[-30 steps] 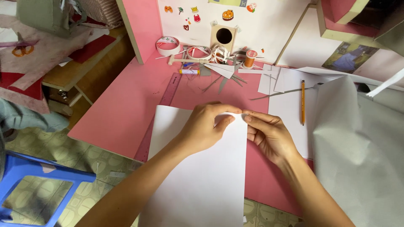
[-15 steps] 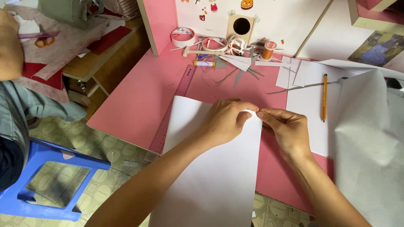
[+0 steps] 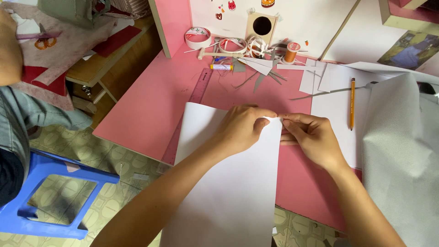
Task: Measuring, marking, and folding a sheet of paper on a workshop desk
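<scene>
White sheet: large paper lying on the pink desk, near edge hanging past the desk's front edge, far right corner lifted between both hands.
Left hand: resting on the sheet's far edge, fingers curled, thumb and forefinger pinching the top right corner.
Right hand: just right of the sheet's corner, partly off the paper on the pink desk, fingertips pressed together on the same corner, touching the left hand's fingertips.
Pink ruler: along the sheet's left edge, partly tucked under it.
Pencil: right of the sheet, beyond the right hand, on another white paper.
Grey fabric: further right of the sheet, draped at the desk's right side.
Tape rolls: well beyond the sheet's far edge, at the back of the desk.
Thread spool: orange, also far beyond the sheet, among paper scraps.
Blue stool: on the floor, left of the sheet and desk.
</scene>
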